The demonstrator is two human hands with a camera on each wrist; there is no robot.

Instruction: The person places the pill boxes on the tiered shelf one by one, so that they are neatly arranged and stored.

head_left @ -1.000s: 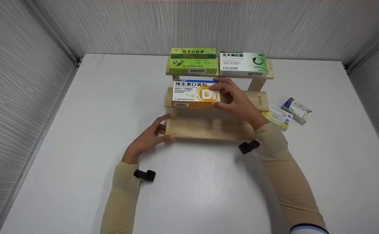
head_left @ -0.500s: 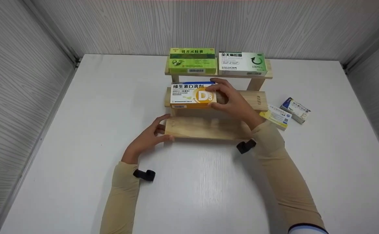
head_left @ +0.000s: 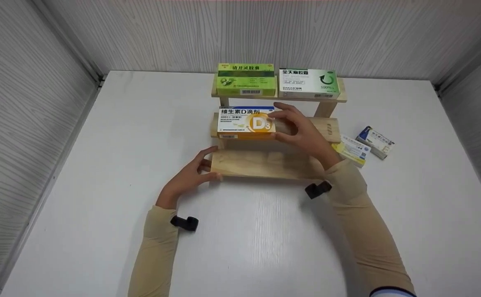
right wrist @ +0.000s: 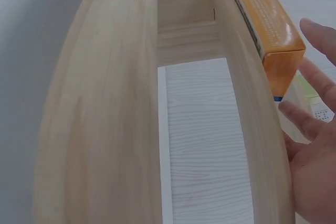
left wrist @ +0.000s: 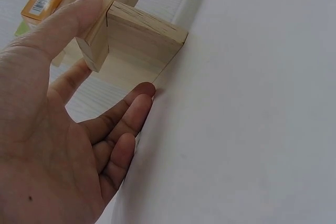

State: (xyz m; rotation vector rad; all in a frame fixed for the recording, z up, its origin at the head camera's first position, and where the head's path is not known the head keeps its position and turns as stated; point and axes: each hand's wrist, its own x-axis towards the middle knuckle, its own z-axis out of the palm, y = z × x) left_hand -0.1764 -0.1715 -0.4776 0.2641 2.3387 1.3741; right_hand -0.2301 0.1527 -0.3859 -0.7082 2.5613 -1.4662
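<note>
Box sits on the rack's middle shelf, right hand released at its end; left hand grips the rack.

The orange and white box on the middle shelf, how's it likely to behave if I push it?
The box has flat faces and crisp edges, so it's probably stiff and likelier to slide than roll. Its orange side looks smooth, so it may slip along the shelf.
</note>
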